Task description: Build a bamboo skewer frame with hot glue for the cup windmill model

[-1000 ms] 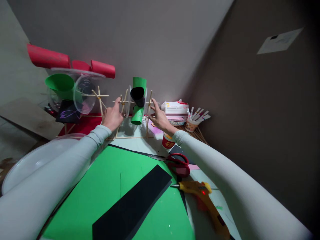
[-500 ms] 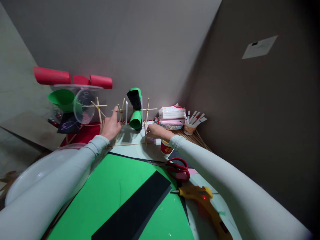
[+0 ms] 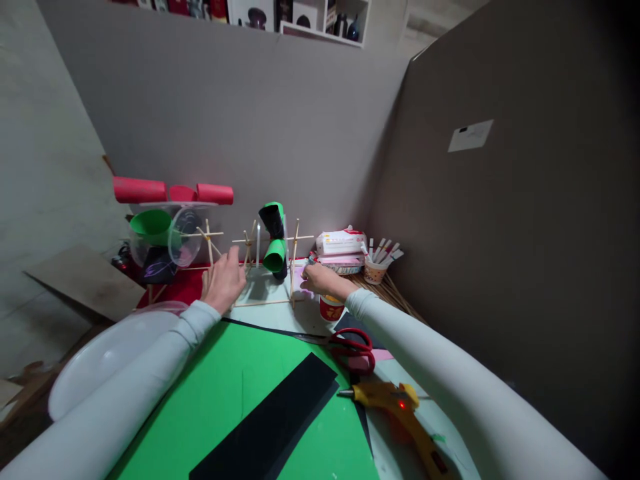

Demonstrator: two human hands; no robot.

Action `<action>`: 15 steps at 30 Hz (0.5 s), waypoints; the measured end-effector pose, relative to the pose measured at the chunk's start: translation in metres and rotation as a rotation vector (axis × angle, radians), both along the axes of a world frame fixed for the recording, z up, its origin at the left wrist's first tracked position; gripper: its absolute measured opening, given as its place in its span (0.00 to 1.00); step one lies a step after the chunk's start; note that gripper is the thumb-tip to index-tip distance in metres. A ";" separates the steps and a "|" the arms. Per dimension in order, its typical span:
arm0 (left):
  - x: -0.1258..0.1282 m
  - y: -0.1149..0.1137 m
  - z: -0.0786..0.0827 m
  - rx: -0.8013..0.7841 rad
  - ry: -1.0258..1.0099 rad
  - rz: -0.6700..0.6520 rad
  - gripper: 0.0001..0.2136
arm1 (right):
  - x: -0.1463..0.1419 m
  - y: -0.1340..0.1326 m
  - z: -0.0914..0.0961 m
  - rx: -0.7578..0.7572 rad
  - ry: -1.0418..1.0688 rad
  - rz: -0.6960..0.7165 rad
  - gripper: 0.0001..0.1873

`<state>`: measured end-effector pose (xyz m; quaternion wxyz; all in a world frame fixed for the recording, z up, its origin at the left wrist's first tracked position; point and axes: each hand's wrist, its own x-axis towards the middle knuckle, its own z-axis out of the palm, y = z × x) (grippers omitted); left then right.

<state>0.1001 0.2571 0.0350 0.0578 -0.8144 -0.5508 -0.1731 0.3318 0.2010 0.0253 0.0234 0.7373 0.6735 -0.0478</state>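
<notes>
A wooden stick frame (image 3: 294, 267) stands upright at the back of the table. On its crossbar sits a wheel with green and black paper cones (image 3: 275, 255), between clear plastic discs seen edge-on. My left hand (image 3: 225, 281) is beside the frame's left stand, fingers partly stretched upward; whether it touches the sticks is hidden. To the right of the frame's right stand is my right hand (image 3: 325, 280), its fingers curled together just off the stick. Their tips are too small to show anything held. Left of my hands stands another stick stand (image 3: 209, 240), joined to a clear-disc wheel with a green cone (image 3: 153, 227).
Red paper rolls (image 3: 140, 190) top the left wheel. Green sheet (image 3: 230, 373) with black strips (image 3: 270, 413) covers the near table. Red-handled scissors (image 3: 357, 343), a lit glue gun (image 3: 395, 400), a red paper cup (image 3: 331, 309), wipes (image 3: 343, 241) and a marker cup (image 3: 375, 271) lie right.
The view has tilted up, showing shelves above the partition. My right hand has drawn slightly right, off the right stand. My left hand has dropped a little along the left stand.
</notes>
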 end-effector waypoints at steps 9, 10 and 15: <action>0.029 -0.036 -0.042 -0.182 0.270 -0.303 0.13 | -0.033 0.009 -0.008 0.043 0.010 -0.060 0.20; 0.034 -0.035 -0.047 -0.195 0.278 -0.309 0.14 | -0.036 0.011 -0.009 0.035 0.011 -0.061 0.20; 0.051 -0.021 -0.066 -0.213 0.263 -0.308 0.15 | -0.039 0.019 -0.010 -0.036 0.021 -0.069 0.20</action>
